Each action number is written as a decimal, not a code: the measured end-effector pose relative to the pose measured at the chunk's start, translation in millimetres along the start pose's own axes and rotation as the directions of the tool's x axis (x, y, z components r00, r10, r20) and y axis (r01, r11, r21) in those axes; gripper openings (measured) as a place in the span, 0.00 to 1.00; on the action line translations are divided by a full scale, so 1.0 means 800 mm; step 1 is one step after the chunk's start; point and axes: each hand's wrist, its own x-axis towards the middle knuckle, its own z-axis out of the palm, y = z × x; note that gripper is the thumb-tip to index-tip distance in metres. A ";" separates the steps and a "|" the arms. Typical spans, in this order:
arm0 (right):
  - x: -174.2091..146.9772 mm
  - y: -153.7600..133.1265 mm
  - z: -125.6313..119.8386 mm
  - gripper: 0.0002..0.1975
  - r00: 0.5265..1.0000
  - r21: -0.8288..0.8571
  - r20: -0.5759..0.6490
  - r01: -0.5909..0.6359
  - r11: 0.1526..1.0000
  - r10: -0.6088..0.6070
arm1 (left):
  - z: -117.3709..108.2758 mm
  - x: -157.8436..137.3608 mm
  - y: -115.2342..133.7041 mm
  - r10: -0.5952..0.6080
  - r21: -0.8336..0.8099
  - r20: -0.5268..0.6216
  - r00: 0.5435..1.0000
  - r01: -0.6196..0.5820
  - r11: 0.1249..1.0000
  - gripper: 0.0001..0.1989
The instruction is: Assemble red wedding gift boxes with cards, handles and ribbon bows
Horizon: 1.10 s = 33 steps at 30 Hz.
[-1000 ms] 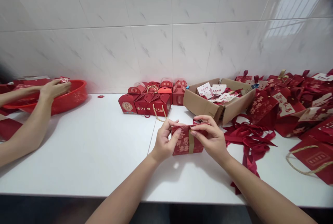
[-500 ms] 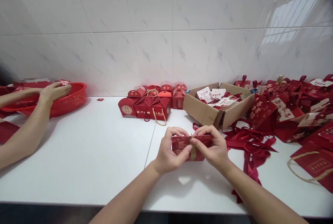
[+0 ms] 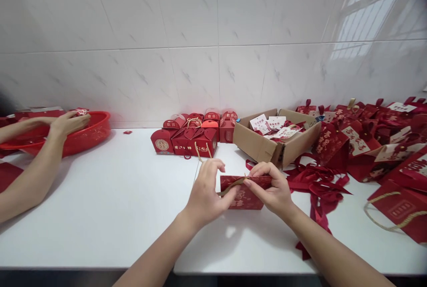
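A red gift box (image 3: pixel 248 200) with pale printed characters is upright above the white table, between my two hands. From the middle of its top edge a gold ribbon (image 3: pixel 227 187) runs left under the thumb of my left hand (image 3: pixel 206 189), which is closed on it, with the index finger lifted over the box's corner. My right hand (image 3: pixel 272 189) pinches the box's top edge where the ribbon comes out, thumb in front and fingers behind. A short thin tip sticks up at that spot.
Loose dark red ribbons (image 3: pixel 320 187) lie right of my hands. Behind stand an open cardboard box (image 3: pixel 256 145) of printed cards and several small red boxes (image 3: pixel 196 142). Many red gift bags (image 3: pixel 396 207) crowd the right. Left, another person's hands (image 3: pixel 66 127) work over a red basin (image 3: pixel 100 129).
My left hand has drawn the gold ribbon from hanging down the box's front out to the left. My right hand keeps its pinch at the top edge. The view has shifted slightly.
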 end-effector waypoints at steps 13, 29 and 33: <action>-0.001 -0.002 0.001 0.11 0.998 -0.018 -0.057 0.035 0.999 -0.036 | -0.065 -0.015 0.021 -0.282 -0.151 0.185 0.942 0.310 0.939 0.06; -0.011 -0.023 0.005 0.14 0.936 -0.024 0.116 0.336 0.942 -0.331 | -0.076 0.031 0.052 0.054 -0.371 -0.181 0.982 -0.119 0.921 0.19; -0.009 -0.023 0.003 0.14 0.926 -0.043 0.119 0.366 0.930 -0.359 | -0.072 0.036 0.046 0.014 -0.376 -0.093 0.996 -0.048 0.925 0.13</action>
